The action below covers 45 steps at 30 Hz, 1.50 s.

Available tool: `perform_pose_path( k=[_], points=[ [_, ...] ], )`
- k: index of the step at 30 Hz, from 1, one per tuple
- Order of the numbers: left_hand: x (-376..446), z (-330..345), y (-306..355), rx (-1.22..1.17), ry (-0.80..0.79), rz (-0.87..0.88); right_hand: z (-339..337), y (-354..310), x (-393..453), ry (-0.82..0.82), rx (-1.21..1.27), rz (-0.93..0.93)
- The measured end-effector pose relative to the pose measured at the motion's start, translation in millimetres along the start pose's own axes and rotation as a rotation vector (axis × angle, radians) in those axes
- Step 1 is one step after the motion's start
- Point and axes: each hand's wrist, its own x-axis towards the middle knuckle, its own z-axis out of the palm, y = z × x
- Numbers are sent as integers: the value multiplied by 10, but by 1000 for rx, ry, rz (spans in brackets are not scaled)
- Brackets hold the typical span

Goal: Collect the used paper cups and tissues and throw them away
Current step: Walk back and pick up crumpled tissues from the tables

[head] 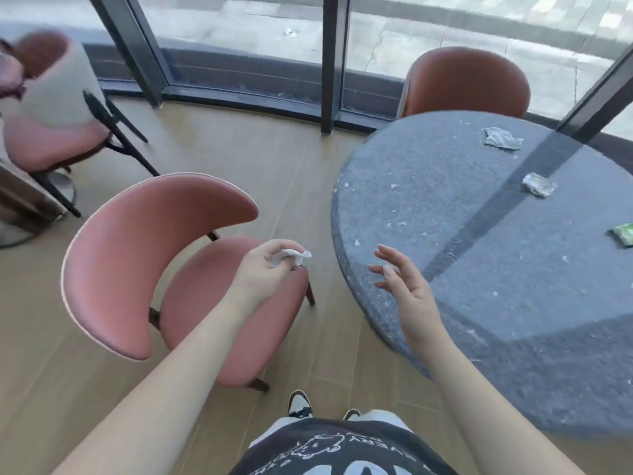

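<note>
**A:** In the head view, what is the person holding?

**B:** The left hand pinches a small white tissue between curled fingers, held above the seat of the pink chair. The right hand holds nothing; its fingers are spread and relaxed, hovering over the near edge of the round grey worktop.

**A:** What is left to collect?

**B:** Two crumpled tissues lie on the worktop, well apart from the hands: the far tissue by the back edge and the middle tissue nearer the centre. A green wrapper sits at the right border. Small white scraps speckle the surface.

**A:** What could go wrong?

**B:** The pinch looks light, with a tail of tissue sticking out, so it may slip onto the chair or floor during a long reach. Grabbing more with that same hand could loosen it.

**A:** Any containers?

**B:** No bin, bag or paper cup shows in this view, so where the rubbish goes cannot be told.
</note>
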Motion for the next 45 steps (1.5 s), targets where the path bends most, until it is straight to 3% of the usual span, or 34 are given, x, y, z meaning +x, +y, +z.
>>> perform_pose_path(
  k=[6, 15, 25, 30, 34, 40, 45],
  points=[
    [-595, -451, -229, 80, 181, -108, 525, -57, -51, -206, 4, -26],
    [-1615, -1158, -453, -36, 433, -183, 1450, -68, -433, -491, -18, -41],
    [-2538, -2479, -1047, -174, 682, -102, 3128, -71, -848, -721, -77, -43],
    [-2955, -3421, -1367, -156, 704, -71, 4313, 10, -1196, -768, -66, -35],
    [-3141, -4057, -1579, -150, 723, -143, 5041, 0, -1426, -823, -36, -20],
    [-2974, -4626, -1791, -238, 715, -171, 5693, -40, -1329, -888, -70, -35],
    [-2511, -5007, -1844, -228, 677, -86, 6161, -5, -940, -854, -64, -38]
  ],
)
